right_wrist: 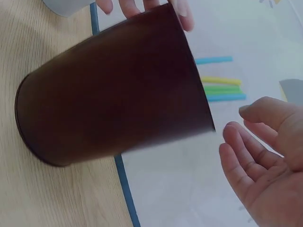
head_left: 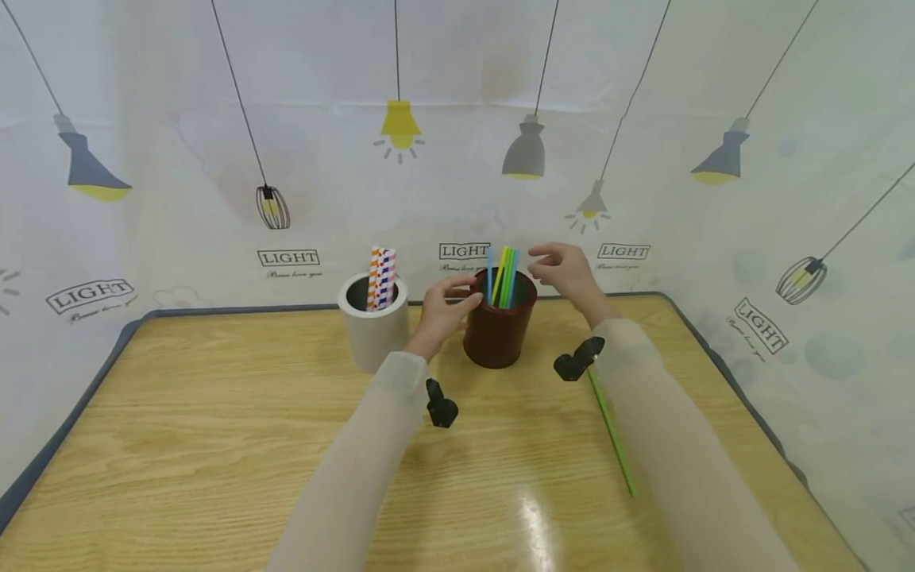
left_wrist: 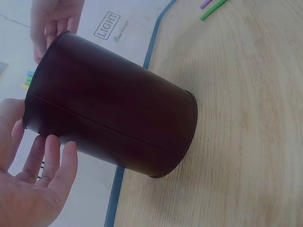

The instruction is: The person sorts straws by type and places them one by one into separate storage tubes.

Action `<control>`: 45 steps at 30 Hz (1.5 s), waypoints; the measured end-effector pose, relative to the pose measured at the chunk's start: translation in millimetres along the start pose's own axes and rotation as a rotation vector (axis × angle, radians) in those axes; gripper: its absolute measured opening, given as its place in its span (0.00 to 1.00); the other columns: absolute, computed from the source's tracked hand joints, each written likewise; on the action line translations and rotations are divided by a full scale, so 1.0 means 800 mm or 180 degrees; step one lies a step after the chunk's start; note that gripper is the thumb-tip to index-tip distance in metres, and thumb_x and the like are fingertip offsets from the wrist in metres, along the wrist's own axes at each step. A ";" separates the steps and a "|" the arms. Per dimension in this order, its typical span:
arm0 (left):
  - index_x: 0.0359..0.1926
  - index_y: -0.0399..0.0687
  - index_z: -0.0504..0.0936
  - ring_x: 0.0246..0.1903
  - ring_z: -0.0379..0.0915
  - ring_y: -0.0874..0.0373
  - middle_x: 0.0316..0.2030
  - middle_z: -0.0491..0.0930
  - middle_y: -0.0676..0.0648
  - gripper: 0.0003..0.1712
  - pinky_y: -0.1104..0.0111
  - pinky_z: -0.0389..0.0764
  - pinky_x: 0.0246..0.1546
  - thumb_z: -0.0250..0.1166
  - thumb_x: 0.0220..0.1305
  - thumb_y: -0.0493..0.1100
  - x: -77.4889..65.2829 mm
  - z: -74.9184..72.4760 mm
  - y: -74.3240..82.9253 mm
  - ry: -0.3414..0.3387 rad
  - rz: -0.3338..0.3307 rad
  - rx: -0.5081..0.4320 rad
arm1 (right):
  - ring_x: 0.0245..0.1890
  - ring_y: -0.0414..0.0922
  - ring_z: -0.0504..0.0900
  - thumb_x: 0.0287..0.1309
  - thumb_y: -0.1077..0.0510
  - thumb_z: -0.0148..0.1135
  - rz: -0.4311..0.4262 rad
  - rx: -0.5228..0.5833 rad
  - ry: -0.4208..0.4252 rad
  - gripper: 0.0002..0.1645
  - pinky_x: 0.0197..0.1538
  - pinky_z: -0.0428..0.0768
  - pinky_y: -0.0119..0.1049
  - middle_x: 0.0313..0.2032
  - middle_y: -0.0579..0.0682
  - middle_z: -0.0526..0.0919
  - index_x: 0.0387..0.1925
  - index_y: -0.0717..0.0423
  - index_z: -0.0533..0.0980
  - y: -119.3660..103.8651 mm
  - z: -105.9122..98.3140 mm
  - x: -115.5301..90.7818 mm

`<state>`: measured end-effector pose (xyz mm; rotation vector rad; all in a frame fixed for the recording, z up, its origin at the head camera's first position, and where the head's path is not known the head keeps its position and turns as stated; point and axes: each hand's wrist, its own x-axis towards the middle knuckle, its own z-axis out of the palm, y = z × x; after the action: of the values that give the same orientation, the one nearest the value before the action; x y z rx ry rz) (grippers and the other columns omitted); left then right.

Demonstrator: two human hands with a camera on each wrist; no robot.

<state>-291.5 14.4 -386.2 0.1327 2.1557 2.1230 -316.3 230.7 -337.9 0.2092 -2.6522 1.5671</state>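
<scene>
In the head view a dark brown cup [head_left: 498, 334] stands upright at the back of the table, with several blue, yellow and green straws [head_left: 506, 278] rising out of it. My left hand [head_left: 443, 314] holds the cup at its left rim, thumb and fingers loosely curved about the edge. To the right of the straws hovers my right hand [head_left: 568, 274], fingers slightly bent and nothing in them. The right wrist view shows a gap between this right hand [right_wrist: 265, 151] and the coloured straw ends [right_wrist: 227, 90].
Left of the brown cup stands a white cup [head_left: 375, 338] with several patterned straws [head_left: 381, 278]. A green straw [head_left: 611, 433] lies beside my right forearm on the wooden table [head_left: 214, 429]. In the left wrist view a purple straw end [left_wrist: 206, 4] shows. A lamp-print cloth [head_left: 322, 103] hangs behind.
</scene>
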 end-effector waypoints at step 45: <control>0.52 0.48 0.77 0.45 0.72 0.50 0.47 0.72 0.42 0.19 0.51 0.78 0.40 0.64 0.59 0.42 -0.001 0.000 0.000 0.0019 0.0023 0.0006 | 0.24 0.50 0.78 0.58 0.64 0.56 0.0711 -0.0241 -0.0154 0.24 0.29 0.81 0.39 0.39 0.69 0.77 0.54 0.74 0.67 0.139 -0.045 -0.147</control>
<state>-290.8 14.4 -386.5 0.1348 2.1639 2.1281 -217.1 325.5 -430.7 -0.0559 -2.8517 1.5317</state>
